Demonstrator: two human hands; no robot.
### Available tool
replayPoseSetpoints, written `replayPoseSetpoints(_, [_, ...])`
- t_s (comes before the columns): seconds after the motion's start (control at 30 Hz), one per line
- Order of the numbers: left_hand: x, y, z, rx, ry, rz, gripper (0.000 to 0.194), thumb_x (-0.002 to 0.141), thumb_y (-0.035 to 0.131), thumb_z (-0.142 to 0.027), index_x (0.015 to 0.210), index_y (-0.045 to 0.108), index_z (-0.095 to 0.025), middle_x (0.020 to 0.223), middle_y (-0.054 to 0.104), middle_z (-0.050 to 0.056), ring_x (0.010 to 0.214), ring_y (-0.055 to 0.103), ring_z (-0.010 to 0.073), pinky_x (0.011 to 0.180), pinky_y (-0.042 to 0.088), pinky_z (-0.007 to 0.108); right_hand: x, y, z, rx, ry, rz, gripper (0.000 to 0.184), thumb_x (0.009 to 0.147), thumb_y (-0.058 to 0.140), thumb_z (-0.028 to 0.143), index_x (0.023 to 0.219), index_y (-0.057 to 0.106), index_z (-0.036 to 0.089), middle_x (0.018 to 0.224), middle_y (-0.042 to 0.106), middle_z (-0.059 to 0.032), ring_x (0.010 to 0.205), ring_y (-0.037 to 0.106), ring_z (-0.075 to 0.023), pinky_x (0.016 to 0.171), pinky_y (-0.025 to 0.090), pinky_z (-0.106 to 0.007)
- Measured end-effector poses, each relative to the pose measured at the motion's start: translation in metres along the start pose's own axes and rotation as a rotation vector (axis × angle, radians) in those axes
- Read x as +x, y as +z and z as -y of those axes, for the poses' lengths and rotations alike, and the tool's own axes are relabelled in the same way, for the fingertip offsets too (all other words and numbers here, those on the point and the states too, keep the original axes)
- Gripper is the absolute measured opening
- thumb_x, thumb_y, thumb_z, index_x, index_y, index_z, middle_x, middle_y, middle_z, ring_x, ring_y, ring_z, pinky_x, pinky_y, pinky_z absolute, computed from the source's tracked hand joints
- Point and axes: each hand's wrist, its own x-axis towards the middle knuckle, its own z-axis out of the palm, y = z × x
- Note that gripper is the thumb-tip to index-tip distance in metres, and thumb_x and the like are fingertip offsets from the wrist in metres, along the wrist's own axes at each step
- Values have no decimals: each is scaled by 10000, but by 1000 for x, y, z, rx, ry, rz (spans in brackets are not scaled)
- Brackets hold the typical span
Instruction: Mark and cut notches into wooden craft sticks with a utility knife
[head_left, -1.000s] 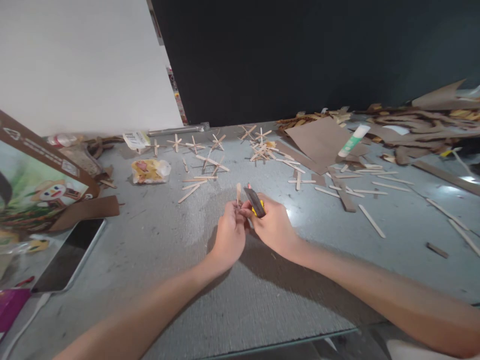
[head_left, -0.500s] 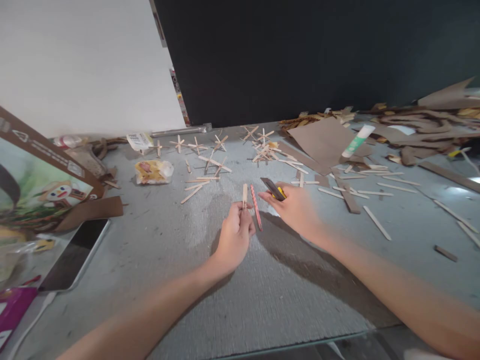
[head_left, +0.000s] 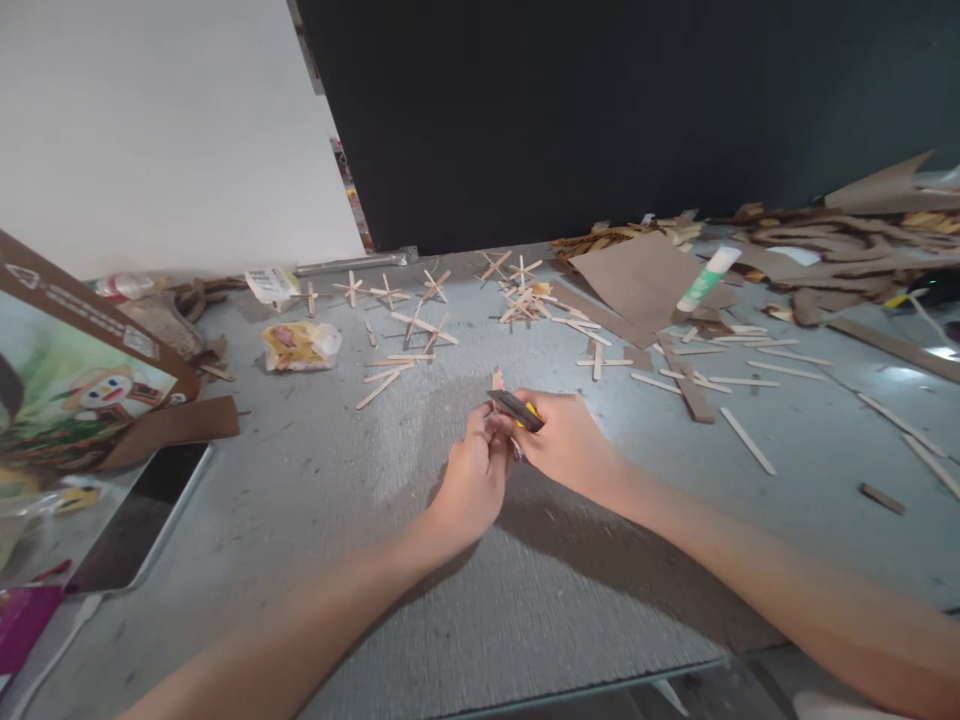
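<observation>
My left hand [head_left: 474, 465] is closed with a short wooden craft stick [head_left: 496, 381] pinched in its fingertips, the tip pointing away from me. My right hand [head_left: 564, 435] is wrapped around a utility knife [head_left: 517, 409] with a dark blade end and a yellow part. The knife crosses over the stick at my left fingertips, and the two hands touch or nearly touch there. A pink striped rod lies under the hands, mostly hidden by them. The exact contact of blade and wood is too small to make out.
Crossed craft-stick pieces [head_left: 433, 286] and loose sticks [head_left: 748, 440] lie about the grey table [head_left: 360, 580]. A glue stick [head_left: 709, 279] and cardboard [head_left: 626, 280] are at back right. On the left are a phone [head_left: 142, 515], a plastic packet [head_left: 301, 346] and a printed box [head_left: 82, 350].
My right hand has moved left with the utility knife, from beside the pink rod to over the craft stick. My left hand still holds the stick and has barely moved. The view has shifted slightly.
</observation>
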Motion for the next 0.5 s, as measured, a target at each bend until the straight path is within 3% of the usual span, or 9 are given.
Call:
replayPoseSetpoints(0.1, [0, 0, -1, 24, 10, 15, 195, 998, 456, -252, 1172, 515, -184, 682, 571, -32, 564, 539, 130, 574, 376, 251, 0, -3, -4, -37, -16, 6, 248, 911, 567, 286, 671, 576, 226, 580, 613, 5, 520, 513, -142, 543, 352, -274])
replayPoseSetpoints(0.33, [1, -2, -5, -136, 9, -2, 190, 1024, 428, -323, 1175, 442, -210, 597, 500, -90, 494, 438, 112, 547, 354, 249, 12, -18, -19, -30, 74, -92, 500, 964, 552, 556, 592, 558, 221, 557, 603, -15, 513, 517, -151, 532, 332, -287])
replayPoseSetpoints(0.43, [1, -2, -6, -200, 0, -30, 205, 1027, 458, -376, 1154, 431, -219, 563, 471, -105, 481, 423, 110, 539, 346, 252, 16, -21, -27, -133, 59, -89, 451, 962, 558, 524, 621, 570, 229, 509, 551, 0, 483, 492, -154, 528, 316, -290])
replayPoseSetpoints(0.5, [1, -2, -6, -222, -17, -47, 210, 1024, 478, -412, 1106, 426, -226, 579, 481, -101, 482, 429, 107, 528, 341, 253, 16, -21, -30, -203, 47, -108, 274, 934, 599, 435, 769, 660, 225, 541, 568, 3, 498, 501, -165, 538, 323, -288])
